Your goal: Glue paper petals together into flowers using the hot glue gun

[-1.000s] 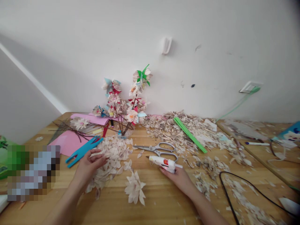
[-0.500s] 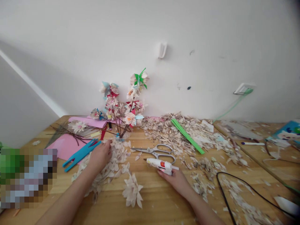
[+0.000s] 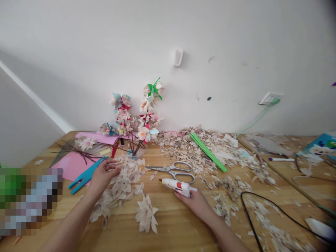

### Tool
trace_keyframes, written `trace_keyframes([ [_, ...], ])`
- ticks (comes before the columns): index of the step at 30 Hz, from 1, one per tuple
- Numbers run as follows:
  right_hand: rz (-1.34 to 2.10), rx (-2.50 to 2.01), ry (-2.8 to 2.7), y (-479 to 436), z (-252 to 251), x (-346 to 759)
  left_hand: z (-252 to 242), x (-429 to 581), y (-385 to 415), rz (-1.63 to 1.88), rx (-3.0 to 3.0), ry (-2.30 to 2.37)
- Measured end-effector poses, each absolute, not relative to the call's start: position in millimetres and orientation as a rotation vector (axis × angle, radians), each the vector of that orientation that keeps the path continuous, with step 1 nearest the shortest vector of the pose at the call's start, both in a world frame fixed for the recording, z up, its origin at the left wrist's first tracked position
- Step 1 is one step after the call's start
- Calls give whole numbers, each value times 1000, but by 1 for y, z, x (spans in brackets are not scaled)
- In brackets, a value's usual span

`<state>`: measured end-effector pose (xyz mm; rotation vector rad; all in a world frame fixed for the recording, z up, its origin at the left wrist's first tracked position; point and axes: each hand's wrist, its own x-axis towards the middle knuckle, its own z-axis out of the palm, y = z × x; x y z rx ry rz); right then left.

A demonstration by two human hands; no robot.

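Note:
My left hand (image 3: 101, 175) rests at the far left edge of a pile of pale paper petals (image 3: 121, 182), its fingers curled as if pinching a petal. My right hand (image 3: 195, 203) lies on the wooden table (image 3: 181, 231) with its fingers on the handle of a white glue gun (image 3: 175, 185), which lies on its side. A finished pale paper flower (image 3: 146, 214) lies between my arms. Silver scissors (image 3: 173, 168) lie just beyond the glue gun.
A bunch of paper flowers on stems (image 3: 136, 120) stands by the wall. Pink paper (image 3: 73, 162), blue paper strips (image 3: 86, 171) and dark twigs (image 3: 70, 148) lie at the left. Green strips (image 3: 207, 151) cross a heap of paper scraps (image 3: 199, 147). A black cable (image 3: 265, 213) loops at the right.
My left hand went forward into the petal pile, then drew back a little to the left. My right hand stayed on the glue gun. The view shifted slightly.

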<state>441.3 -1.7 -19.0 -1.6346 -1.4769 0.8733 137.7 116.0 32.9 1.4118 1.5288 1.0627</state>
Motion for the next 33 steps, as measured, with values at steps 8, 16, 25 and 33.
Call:
trace_keyframes([
  [8,885,-1620,-1476,-2,-16,440,41,149,104,1173,1205,1408],
  [16,850,-1621,-1471,-2,-14,440,45,164,91,1166,918,1286],
  [25,941,-1460,-1283,-23,12,427,47,201,63,1102,825,1159],
  [33,959,-1420,-1403,-37,17,417,41,212,45,1114,876,1156],
])
